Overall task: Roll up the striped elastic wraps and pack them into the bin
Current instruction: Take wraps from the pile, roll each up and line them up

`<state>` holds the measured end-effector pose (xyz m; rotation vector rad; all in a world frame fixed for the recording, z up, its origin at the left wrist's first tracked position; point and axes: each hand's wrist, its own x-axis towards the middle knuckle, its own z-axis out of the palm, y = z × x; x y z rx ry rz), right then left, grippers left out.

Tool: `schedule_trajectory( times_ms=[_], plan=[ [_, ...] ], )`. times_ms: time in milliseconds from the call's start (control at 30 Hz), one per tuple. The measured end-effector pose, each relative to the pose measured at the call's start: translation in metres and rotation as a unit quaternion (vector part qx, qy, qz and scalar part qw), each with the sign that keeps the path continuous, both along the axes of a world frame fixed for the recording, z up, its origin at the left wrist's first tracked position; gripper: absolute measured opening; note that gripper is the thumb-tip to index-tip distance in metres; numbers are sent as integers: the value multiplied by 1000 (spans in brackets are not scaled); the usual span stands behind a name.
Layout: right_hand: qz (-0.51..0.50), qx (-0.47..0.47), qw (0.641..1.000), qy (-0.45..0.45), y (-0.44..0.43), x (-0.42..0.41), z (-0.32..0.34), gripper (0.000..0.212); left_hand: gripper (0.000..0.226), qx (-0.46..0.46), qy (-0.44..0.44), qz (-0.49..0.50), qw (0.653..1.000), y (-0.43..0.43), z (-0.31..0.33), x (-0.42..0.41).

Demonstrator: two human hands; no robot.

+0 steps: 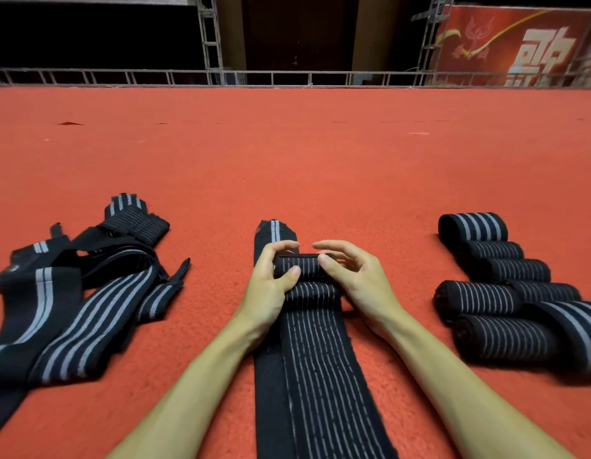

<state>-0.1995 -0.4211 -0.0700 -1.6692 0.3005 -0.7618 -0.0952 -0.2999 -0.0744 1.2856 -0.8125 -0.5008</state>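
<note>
The job is sitting somewhere in the middle. At the right of the frame several rolled wraps (506, 293) are lying bunched together on the red carpet (287, 154), each wound tight, so that share of the rolling is looking finished. At the left, a loose pile (72, 293) of unrolled striped wraps is lying tangled and overlapping, waiting its turn.

In the lower centre, the centre wrap (320, 359) is running as a flat strip from the bottom edge up between the forearms. Its far part is being wound into a small roll (307, 265), with a short striped end poking out beyond it.

The left hand (270, 276) is gripping the roll's left end, thumb in front and fingers (277, 248) curled over the top. The right hand (353, 273) is pinching the right end, thumb pressing on the roll and the other fingers arching over it, partly spread.

Most of this strip is lying unwound, so this roll is only getting started. No bin is showing anywhere in the picture, so the packing appears not yet begun, though that cannot be confirmed.
</note>
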Motion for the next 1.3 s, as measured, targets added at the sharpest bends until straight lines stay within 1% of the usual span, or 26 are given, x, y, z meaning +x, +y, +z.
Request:
schedule_trajectory(
  times_ms=[67, 167, 233, 333, 400, 500, 567, 667, 767, 833, 933, 1000, 1033, 1067, 1133, 1200, 1233, 1300],
  plan=[
    [-9, -8, 1000, 29, 0, 1, -2, 22, 38, -15, -1, -7, 1000, 1, 1, 1],
    [8, 28, 998, 48, 3, 3, -4, 25, 45, -29, 21, -16, 999, 2, 2, 1],
    [18, 50, 998, 39, 2, 2, -4, 20, 48, -31, 20, -28, 999, 2, 2, 1],
    [35, 98, 994, 13, -1, 0, -3, 11, 50, -13, -12, -40, 999, 4, 3, 0],
    [42, 106, 993, -3, -1, -2, -2, 15, 50, -5, -7, -55, 998, 4, 4, 1],
    [38, 68, 997, -5, -1, -3, -1, 19, 47, 13, 10, -67, 998, 3, 5, 1],
    [33, 38, 999, -7, 0, -4, -1, 24, 42, 26, 24, -50, 998, 1, 3, -1],
    [47, 30, 998, -25, 1, -5, 2, 32, 29, 32, 37, -14, 999, -3, 1, -3],
    [76, 56, 995, -32, -2, -5, -1, 34, 25, 58, 3, 11, 998, -4, -2, -2],
    [91, 84, 992, -27, -4, -5, -2, 33, 18, 52, -4, 8, 999, -3, -1, -2],
    [106, 130, 985, -40, -4, -3, -1, 31, 23, 10, 40, -5, 999, -1, -3, 1],
    [100, 165, 980, -42, -2, -2, 1, 30, 19, -13, 71, -24, 997, 1, -2, 2],
    [84, 159, 983, -30, -1, -2, 1, 27, 18, -18, 75, -35, 996, 2, -1, 2],
    [60, 125, 990, -8, 0, -2, 1, 23, 20, -21, 73, -44, 996, 3, 0, 1],
    [23, 14, 998, 50, 0, -1, -2, 22, 22, -27, 64, -54, 996, 4, 1, 0],
    [11, -59, 995, 83, 1, 0, -4, 21, 23, -35, 59, -61, 996, 5, 1, -1],
    [5, -68, 994, 83, 2, 0, -4, 19, 23, -36, 53, -65, 996, 5, 1, 0],
    [-3, -52, 996, 67, 2, -1, -2, 14, 27, -35, 36, -72, 996, 5, 1, 1]
  ],
)
